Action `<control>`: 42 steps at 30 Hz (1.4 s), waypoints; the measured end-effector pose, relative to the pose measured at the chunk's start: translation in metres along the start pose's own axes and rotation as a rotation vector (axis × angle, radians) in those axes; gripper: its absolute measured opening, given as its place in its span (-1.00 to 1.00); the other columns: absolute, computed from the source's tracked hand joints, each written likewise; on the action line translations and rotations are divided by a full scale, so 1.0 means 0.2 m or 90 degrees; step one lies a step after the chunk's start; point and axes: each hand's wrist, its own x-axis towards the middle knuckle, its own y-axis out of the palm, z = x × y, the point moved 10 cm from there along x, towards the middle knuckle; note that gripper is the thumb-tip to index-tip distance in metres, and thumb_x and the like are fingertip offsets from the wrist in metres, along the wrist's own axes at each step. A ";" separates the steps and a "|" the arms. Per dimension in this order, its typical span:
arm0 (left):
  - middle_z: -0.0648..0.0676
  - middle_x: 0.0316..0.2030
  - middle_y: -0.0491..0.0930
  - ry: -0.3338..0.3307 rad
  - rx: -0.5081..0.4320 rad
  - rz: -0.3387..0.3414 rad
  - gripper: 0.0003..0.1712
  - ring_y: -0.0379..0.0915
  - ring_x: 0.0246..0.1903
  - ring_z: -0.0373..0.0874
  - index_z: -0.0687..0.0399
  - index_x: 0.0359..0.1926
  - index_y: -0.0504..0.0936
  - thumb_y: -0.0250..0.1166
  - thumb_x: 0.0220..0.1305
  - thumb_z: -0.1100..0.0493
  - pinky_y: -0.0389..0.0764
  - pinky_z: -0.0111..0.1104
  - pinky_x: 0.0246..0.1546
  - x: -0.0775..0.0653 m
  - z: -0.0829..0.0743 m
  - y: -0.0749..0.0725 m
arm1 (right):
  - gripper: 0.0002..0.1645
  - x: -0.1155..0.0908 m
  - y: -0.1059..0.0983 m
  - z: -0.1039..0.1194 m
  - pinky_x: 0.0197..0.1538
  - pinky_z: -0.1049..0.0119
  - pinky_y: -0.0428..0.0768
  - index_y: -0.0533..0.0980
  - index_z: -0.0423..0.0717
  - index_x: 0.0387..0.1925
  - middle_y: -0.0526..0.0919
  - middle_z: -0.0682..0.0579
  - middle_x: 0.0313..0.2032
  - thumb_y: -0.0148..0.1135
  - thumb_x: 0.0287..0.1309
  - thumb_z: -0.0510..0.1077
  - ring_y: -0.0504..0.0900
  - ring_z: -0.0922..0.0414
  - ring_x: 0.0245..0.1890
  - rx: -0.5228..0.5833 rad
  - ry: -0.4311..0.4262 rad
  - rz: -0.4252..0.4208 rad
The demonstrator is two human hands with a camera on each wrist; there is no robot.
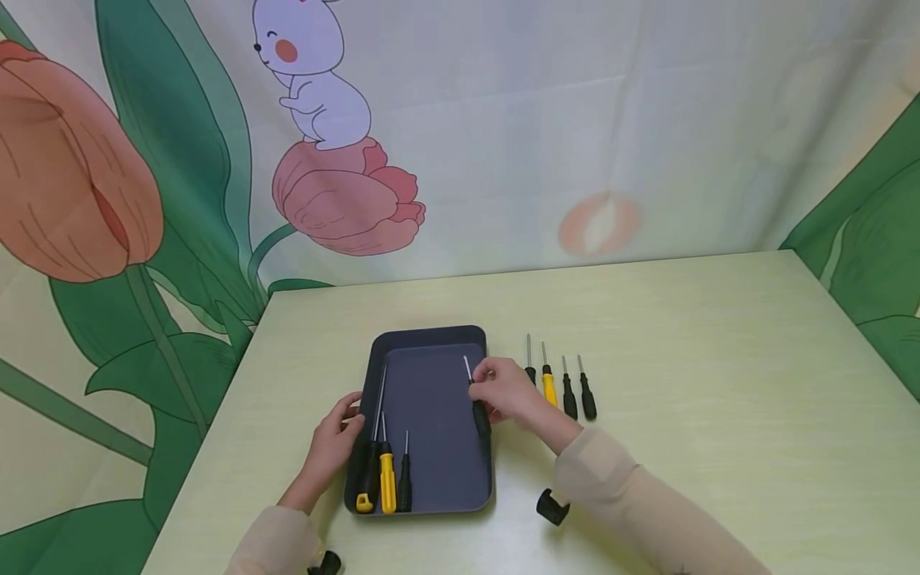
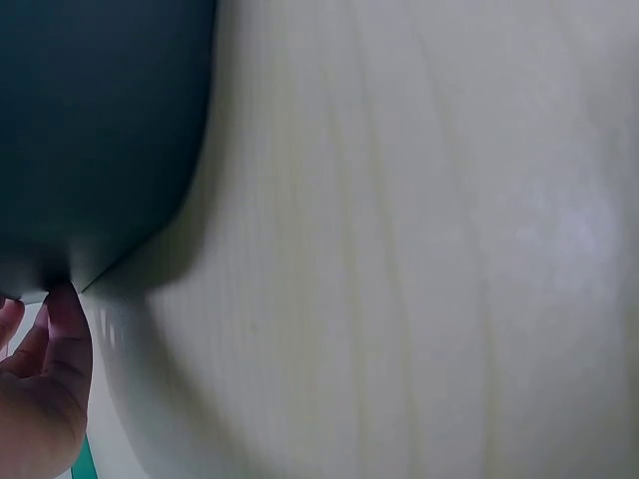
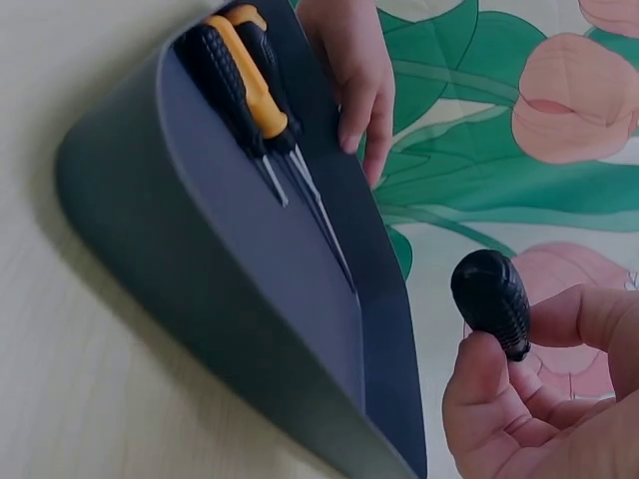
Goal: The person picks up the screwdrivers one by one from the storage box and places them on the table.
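Observation:
Between thumb and fingers, my right hand [image 1: 506, 391] pinches a screwdriver with a black handle [image 1: 481, 417] and a thin metal shaft, over the right side of a dark grey tray [image 1: 442, 463]. The right wrist view shows its ridged black handle [image 3: 489, 294] end-on. My left hand [image 1: 332, 443] holds the tray's left rim. Inside the tray, at the left, lie a long black-and-yellow screwdriver [image 1: 370, 471], a yellow-handled screwdriver [image 1: 388, 479] and a short black screwdriver [image 1: 405, 483], shafts pointing away from me.
Right of the tray, on the pale wooden table [image 1: 704, 383], several screwdrivers lie in a row: a black one [image 1: 529, 373] partly behind my right hand, a yellow one [image 1: 549, 387] and two small black ones [image 1: 588, 399]. A printed curtain [image 1: 503, 120] hangs behind the table.

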 end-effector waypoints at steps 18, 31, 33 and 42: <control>0.29 0.12 0.31 -0.007 0.004 0.004 -0.53 0.30 0.06 0.18 0.04 0.24 0.17 -0.12 0.31 0.17 0.33 -0.01 0.05 -0.01 0.00 0.00 | -0.80 0.05 -0.35 -0.15 -0.54 0.31 0.55 0.38 -0.22 -0.28 0.44 0.00 -0.54 0.08 -0.01 -0.27 0.42 0.14 -0.64 -0.020 0.025 -0.054; 0.30 0.13 0.31 -0.003 0.006 0.007 -0.53 0.29 0.06 0.19 0.04 0.24 0.16 -0.13 0.31 0.17 0.33 -0.01 0.04 -0.01 0.00 0.00 | -0.77 0.04 -0.58 -0.25 -0.48 0.29 0.57 0.35 -0.26 -0.22 0.39 0.02 -0.54 0.01 0.02 -0.27 0.37 0.18 -0.68 -0.031 0.040 -0.099; 0.30 0.12 0.31 0.000 0.007 0.006 -0.53 0.30 0.05 0.19 0.04 0.24 0.17 -0.13 0.31 0.17 0.33 -0.01 0.04 -0.01 -0.01 0.00 | -0.76 0.04 -0.61 -0.27 -0.49 0.29 0.57 0.35 -0.27 -0.21 0.38 0.02 -0.54 0.00 0.02 -0.27 0.38 0.18 -0.68 -0.034 0.045 -0.106; 0.31 0.11 0.32 0.006 0.009 0.003 -0.53 0.30 0.05 0.19 0.05 0.24 0.17 -0.13 0.31 0.18 0.33 -0.01 0.04 -0.01 -0.01 0.00 | -0.74 0.05 -0.72 -0.34 -0.48 0.31 0.55 0.34 -0.27 -0.20 0.42 0.01 -0.50 0.00 0.02 -0.25 0.43 0.16 -0.60 -0.046 0.065 -0.114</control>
